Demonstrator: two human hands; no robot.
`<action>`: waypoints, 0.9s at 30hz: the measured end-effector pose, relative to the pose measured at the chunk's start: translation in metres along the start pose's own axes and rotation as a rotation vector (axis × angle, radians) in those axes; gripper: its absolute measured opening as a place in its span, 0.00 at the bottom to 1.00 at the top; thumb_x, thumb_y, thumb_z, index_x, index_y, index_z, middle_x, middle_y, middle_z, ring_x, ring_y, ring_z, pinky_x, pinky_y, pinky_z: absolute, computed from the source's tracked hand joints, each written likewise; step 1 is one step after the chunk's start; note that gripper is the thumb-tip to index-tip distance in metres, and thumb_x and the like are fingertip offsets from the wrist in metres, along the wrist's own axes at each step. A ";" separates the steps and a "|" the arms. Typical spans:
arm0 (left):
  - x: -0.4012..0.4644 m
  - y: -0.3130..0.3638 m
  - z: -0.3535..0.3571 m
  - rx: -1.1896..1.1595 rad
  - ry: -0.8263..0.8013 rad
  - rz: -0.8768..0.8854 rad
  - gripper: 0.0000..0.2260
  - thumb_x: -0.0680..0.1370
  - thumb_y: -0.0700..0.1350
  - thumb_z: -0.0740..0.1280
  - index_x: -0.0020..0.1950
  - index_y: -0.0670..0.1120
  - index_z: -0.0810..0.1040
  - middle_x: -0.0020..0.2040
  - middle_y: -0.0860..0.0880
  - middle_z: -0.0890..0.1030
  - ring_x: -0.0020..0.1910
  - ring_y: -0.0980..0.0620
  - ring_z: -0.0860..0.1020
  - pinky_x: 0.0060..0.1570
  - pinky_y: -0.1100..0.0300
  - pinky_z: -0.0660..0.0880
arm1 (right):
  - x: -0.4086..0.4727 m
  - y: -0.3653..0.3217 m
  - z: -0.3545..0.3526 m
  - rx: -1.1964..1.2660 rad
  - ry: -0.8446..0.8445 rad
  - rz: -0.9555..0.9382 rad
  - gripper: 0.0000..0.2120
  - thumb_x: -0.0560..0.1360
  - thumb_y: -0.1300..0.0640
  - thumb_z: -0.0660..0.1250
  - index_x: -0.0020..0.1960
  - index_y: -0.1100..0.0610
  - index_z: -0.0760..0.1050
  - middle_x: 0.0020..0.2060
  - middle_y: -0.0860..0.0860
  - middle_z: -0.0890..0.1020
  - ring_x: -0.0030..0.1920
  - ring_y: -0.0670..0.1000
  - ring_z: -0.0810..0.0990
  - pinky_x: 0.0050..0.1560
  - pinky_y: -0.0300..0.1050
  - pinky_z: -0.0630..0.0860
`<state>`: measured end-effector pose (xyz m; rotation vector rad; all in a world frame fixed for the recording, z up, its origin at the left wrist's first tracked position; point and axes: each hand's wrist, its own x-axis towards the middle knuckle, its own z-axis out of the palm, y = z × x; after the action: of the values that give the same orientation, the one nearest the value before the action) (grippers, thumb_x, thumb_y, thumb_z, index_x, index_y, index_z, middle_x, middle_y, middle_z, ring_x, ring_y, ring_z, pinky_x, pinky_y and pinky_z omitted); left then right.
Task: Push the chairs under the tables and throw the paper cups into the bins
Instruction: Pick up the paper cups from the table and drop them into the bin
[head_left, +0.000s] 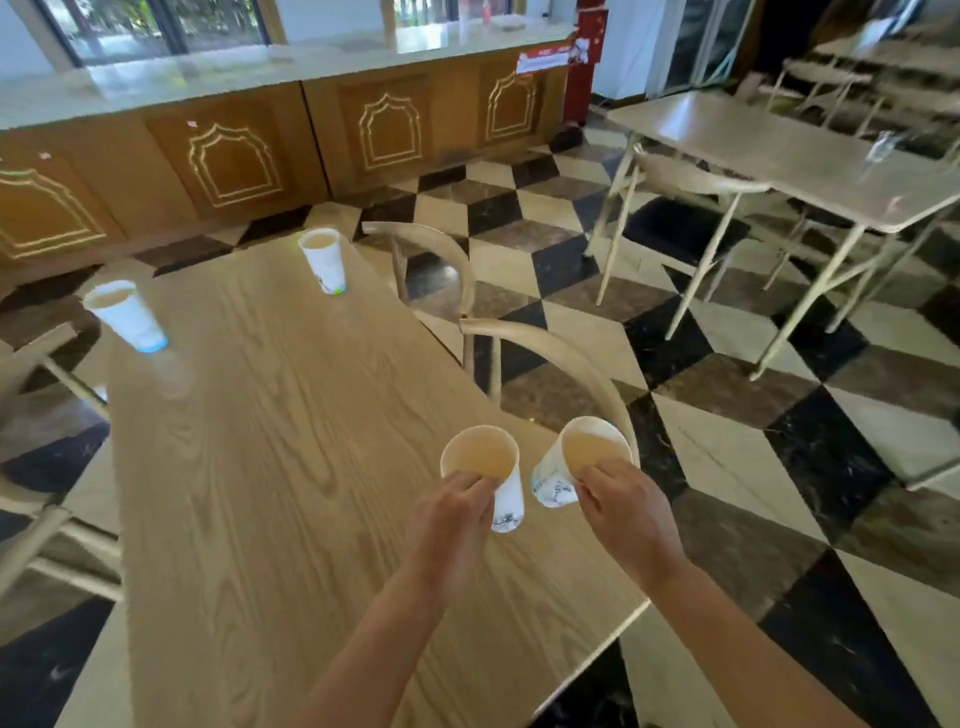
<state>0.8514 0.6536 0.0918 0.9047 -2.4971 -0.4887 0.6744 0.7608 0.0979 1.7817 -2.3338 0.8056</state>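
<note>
My left hand (451, 525) pinches the rim of a white paper cup (485, 467) over the near right part of the wooden table (260, 467). My right hand (621, 506) pinches a second paper cup (576, 457), tilted, just beyond the table's right edge. Two more paper cups stand on the table: one at the far end (323, 260) and one at the far left (127, 314). Along the table's right side, two pale wooden chairs, the near one (550, 353) and the far one (431, 249), are tucked against it.
More chairs (36, 525) stand at the table's left edge. A second table (779, 150) with chairs (691, 187) under it stands at the right across a checkered floor (727, 441). A long wooden counter (260, 145) runs along the back. No bin is in view.
</note>
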 end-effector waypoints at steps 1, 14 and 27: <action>0.005 0.011 0.007 0.000 0.002 0.018 0.14 0.63 0.28 0.72 0.44 0.41 0.81 0.34 0.47 0.81 0.31 0.46 0.78 0.25 0.54 0.76 | -0.004 0.012 -0.004 0.003 0.012 0.011 0.07 0.65 0.68 0.74 0.36 0.61 0.78 0.29 0.52 0.78 0.30 0.52 0.76 0.29 0.38 0.68; 0.118 0.195 0.128 0.043 0.064 0.079 0.06 0.69 0.35 0.73 0.45 0.40 0.83 0.39 0.44 0.85 0.37 0.47 0.82 0.40 0.54 0.81 | -0.002 0.223 -0.106 -0.042 -0.024 0.026 0.07 0.65 0.65 0.76 0.42 0.62 0.82 0.36 0.55 0.85 0.35 0.53 0.82 0.35 0.46 0.81; 0.243 0.251 0.201 0.049 0.064 0.020 0.11 0.68 0.32 0.73 0.49 0.40 0.82 0.41 0.45 0.85 0.38 0.48 0.82 0.39 0.58 0.79 | 0.072 0.368 -0.112 -0.014 -0.068 0.041 0.06 0.66 0.67 0.75 0.42 0.63 0.81 0.35 0.56 0.83 0.33 0.56 0.80 0.32 0.52 0.82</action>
<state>0.4521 0.7090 0.1061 0.8985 -2.4673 -0.3880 0.2866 0.8150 0.0936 1.7887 -2.4196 0.7436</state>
